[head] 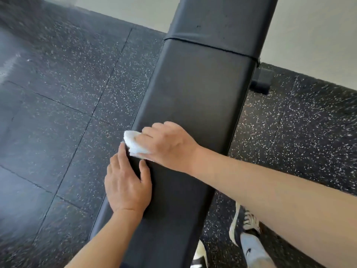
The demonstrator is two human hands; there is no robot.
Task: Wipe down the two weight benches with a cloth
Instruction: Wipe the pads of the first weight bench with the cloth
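White folded cloth (133,143) sits gripped under curled right hand (170,144) fingers on black padded weight bench (193,97); left hand (126,182) fingers lie flat, open, just below it.

We find no words, numbers or labels to read; only a small dark logo mark on the grey sock (249,250), below the right hand (170,144).

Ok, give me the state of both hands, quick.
Left hand: open, fingers flat on the bench edge.
Right hand: closed on the white cloth, pressing it onto the bench.
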